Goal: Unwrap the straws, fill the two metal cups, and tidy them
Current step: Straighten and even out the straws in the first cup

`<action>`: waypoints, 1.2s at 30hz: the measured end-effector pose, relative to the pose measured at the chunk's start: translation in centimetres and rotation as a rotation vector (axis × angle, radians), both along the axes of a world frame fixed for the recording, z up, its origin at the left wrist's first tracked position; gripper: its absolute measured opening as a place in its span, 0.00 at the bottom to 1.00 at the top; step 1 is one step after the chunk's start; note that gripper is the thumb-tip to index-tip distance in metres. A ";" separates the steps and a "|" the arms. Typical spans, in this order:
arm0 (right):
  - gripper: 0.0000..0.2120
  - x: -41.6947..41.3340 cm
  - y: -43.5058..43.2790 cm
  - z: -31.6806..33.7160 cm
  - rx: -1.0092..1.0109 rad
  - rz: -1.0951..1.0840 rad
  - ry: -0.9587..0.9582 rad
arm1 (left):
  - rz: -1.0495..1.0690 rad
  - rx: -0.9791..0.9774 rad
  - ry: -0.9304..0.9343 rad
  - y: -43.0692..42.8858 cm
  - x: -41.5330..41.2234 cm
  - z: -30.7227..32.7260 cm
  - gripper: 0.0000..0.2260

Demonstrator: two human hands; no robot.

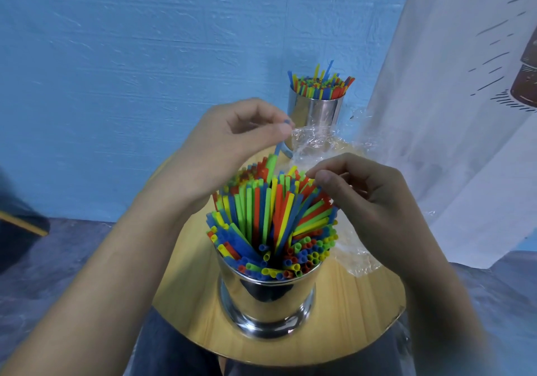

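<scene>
While left hand (pixel 232 143) pinches a blue straw (pixel 278 149), right hand (pixel 369 201) curled on the straws (pixel 261 216) (grip unclear), I'd drop it plumb into the near-edge cup's (pixel 267 297) centre gap.

The near cup (pixel 267 297) is polished metal, mirror-bright, and the far cup (pixel 315 111) has the same glossy steel look. The straws (pixel 270 216) are smooth plastic with a dull sheen. Crinkled clear film (pixel 313 140) glints on the counter (pixel 363 311), a smooth, pale wood-grain top. Behind, the wall (pixel 116 56) is rough, brush-marked paint, and the hanging cloth (pixel 450 114) looks matt and printed.
</scene>
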State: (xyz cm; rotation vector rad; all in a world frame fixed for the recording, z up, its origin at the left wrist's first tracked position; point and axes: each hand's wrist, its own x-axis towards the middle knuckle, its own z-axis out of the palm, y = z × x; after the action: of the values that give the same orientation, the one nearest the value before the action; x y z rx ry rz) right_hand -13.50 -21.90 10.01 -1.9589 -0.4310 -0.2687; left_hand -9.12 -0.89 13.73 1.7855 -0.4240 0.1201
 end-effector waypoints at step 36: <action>0.12 -0.1 0.1 0.7 0.731 -0.124 0.000 | 0.273 -0.237 0.174 3.3 0.2 -2.5 0.05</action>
State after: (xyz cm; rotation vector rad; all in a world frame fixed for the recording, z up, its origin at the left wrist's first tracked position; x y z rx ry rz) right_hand -13.58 -21.77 10.71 -1.2669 -0.1694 -0.4349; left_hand -8.94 2.42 11.26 1.5959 -0.0368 0.1968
